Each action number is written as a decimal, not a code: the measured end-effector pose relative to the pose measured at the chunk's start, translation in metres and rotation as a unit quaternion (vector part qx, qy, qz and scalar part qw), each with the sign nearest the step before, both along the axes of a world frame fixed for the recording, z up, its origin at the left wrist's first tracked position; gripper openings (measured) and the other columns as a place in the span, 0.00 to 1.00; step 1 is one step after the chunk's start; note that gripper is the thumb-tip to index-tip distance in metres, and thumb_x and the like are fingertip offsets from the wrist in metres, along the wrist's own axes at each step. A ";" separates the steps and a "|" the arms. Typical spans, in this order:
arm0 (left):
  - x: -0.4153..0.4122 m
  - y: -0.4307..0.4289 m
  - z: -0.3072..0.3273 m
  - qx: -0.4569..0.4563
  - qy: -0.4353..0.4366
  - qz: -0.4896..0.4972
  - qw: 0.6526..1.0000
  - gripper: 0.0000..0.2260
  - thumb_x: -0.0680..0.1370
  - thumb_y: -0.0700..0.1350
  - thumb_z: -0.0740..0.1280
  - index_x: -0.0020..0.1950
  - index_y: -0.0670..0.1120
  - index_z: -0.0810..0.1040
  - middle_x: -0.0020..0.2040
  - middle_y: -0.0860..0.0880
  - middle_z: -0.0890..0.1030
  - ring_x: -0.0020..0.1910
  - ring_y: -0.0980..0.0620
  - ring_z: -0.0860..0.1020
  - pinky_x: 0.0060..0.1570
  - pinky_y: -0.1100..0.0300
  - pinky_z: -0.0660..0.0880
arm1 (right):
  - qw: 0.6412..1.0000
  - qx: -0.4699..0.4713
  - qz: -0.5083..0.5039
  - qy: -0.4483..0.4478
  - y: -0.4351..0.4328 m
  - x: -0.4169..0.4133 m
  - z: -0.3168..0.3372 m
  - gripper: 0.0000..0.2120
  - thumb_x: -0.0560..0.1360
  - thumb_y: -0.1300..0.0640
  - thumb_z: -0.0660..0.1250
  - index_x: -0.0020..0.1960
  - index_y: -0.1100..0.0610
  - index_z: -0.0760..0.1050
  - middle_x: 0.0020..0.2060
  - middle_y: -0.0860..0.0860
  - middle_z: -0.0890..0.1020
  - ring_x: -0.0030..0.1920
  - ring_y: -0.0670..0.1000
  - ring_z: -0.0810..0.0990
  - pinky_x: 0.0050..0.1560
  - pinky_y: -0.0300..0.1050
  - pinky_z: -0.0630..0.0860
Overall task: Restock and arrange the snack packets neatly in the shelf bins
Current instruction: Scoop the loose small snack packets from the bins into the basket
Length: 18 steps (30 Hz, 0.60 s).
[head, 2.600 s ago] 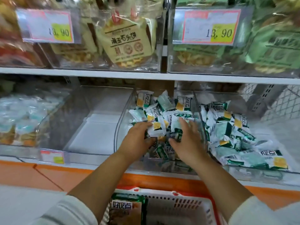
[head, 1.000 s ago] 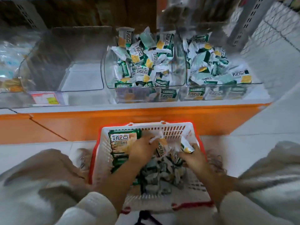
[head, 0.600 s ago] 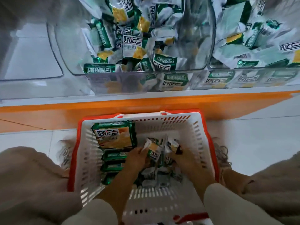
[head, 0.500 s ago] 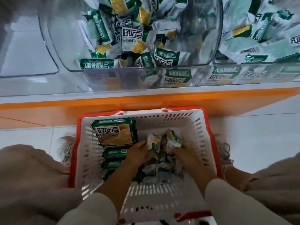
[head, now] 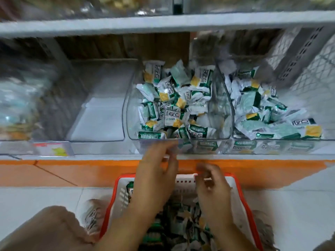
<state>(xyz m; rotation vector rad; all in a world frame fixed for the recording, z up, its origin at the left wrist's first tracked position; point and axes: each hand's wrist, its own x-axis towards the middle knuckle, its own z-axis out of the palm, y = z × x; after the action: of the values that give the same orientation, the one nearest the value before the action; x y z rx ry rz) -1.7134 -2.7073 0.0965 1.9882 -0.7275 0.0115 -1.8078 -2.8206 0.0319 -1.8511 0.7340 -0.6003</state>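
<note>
Small green-and-white snack packets (head: pixel 172 105) fill the middle clear bin (head: pixel 223 122), and more packets (head: pixel 268 113) lie in the right bin (head: pixel 272 147). A red-rimmed white basket (head: pixel 241 205) on the floor holds loose packets (head: pixel 183 227) and larger green packs (head: pixel 131 192). My left hand (head: pixel 155 174) is raised above the basket, its fingertips at the middle bin's front wall. My right hand (head: pixel 210 185) hovers over the basket's far rim with curled fingers. Blur hides whether either hand holds a packet.
An empty clear bin (head: pixel 101 116) stands left of the middle one, with a price tag (head: pixel 52 149) on the front of the bin to its left. Further left is a bin of other snacks (head: pixel 16 105). The upper shelf board (head: pixel 163 24) overhangs. An orange plinth (head: pixel 72 173) runs below.
Both hands have lifted out of the basket's packets toward the shelf. My view has tilted up, so the bins and the upper shelf show again.
</note>
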 end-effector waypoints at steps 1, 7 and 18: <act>0.011 0.002 0.019 -0.016 -0.050 0.013 0.999 0.12 0.79 0.40 0.66 0.58 0.54 0.78 0.52 0.59 0.78 0.50 0.61 0.77 0.46 0.70 0.74 | 0.999 -0.005 0.013 -0.040 0.003 0.004 0.025 0.14 0.77 0.62 0.66 0.51 0.42 0.76 0.46 0.40 0.80 0.45 0.43 0.79 0.41 0.36 0.75; 0.093 -0.008 0.072 0.079 -0.140 0.010 0.987 0.20 0.78 0.41 0.68 0.70 0.50 0.72 0.66 0.51 0.73 0.64 0.53 0.72 0.62 0.63 0.69 | 0.989 -0.037 0.113 -0.083 -0.028 0.065 0.119 0.11 0.79 0.58 0.64 0.55 0.42 0.74 0.51 0.39 0.75 0.47 0.37 0.77 0.43 0.27 0.73; 0.189 -0.067 0.062 0.353 -0.113 -0.021 0.928 0.36 0.75 0.39 0.72 0.78 0.48 0.59 0.76 0.43 0.62 0.71 0.40 0.67 0.69 0.49 0.69 | 0.943 -0.254 0.041 0.213 -0.120 0.208 0.086 0.46 0.73 0.36 0.66 0.79 0.45 0.41 0.78 0.59 0.50 0.75 0.63 0.56 0.72 0.57 0.61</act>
<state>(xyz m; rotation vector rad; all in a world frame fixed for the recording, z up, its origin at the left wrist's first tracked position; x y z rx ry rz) -1.5243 -2.7743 0.1590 2.6874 -1.0237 -0.0551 -1.6001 -2.9404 0.1184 -2.5275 0.8268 -0.3523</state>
